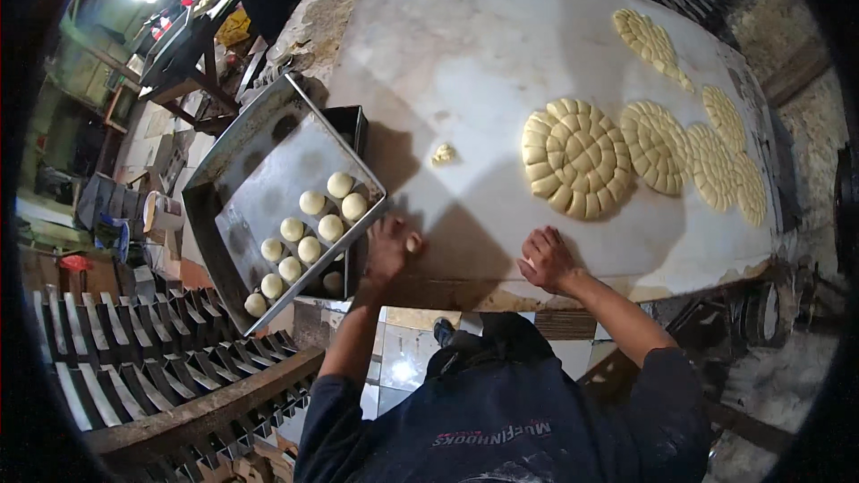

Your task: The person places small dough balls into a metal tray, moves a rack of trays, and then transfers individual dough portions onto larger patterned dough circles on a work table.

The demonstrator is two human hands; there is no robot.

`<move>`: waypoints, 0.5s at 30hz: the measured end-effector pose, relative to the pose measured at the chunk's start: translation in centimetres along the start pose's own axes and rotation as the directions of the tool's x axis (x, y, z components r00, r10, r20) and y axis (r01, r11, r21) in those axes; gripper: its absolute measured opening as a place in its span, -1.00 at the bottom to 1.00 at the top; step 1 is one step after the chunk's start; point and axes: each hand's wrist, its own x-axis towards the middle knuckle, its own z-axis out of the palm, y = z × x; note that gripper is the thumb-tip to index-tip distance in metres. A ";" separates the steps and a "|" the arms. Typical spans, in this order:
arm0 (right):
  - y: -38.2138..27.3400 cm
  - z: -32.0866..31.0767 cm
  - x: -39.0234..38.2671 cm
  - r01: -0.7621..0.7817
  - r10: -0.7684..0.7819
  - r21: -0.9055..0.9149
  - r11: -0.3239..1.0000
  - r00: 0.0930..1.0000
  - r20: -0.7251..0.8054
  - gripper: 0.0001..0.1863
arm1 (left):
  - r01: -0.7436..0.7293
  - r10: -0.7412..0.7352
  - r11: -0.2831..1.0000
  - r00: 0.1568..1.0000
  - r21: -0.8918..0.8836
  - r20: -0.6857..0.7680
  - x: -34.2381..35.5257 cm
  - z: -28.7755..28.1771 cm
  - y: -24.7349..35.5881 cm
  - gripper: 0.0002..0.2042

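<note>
My left hand is at the right rim of a tilted metal tray, its fingers curled beside the rim. A pale spot shows at its thumb side; I cannot make out whether it is dough or a fingertip. Several smooth dough balls lie in the tray's lower part. Over the table's near edge, my right hand is closed, with a small pale bit showing at its fingers. Beyond it lies a large round of segmented dough. A small dough scrap sits alone between the tray and this round.
More segmented dough rounds stand along the right side of the pale worktable. A darker tray is partly hidden under the tilted one. At lower left is a slatted rack. A white bucket stands farther left.
</note>
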 end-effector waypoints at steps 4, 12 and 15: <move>-0.3 1.7 6.1 -0.088 0.089 0.022 0.996 0.996 -0.022 -0.68 | 0.467 -0.434 0.832 0.884 -0.299 0.173 8.4 0.6 5.1 -0.70; 0.9 -0.1 1.9 0.397 -0.396 0.019 0.917 0.907 0.143 -0.70 | -0.163 0.163 0.987 0.986 -0.015 0.031 -4.0 7.6 2.2 -0.82; 5.2 -0.6 6.5 0.219 -0.221 0.039 0.975 0.973 0.065 -0.75 | 0.558 -0.562 0.529 0.795 -0.639 0.229 -3.3 5.6 -3.0 -0.76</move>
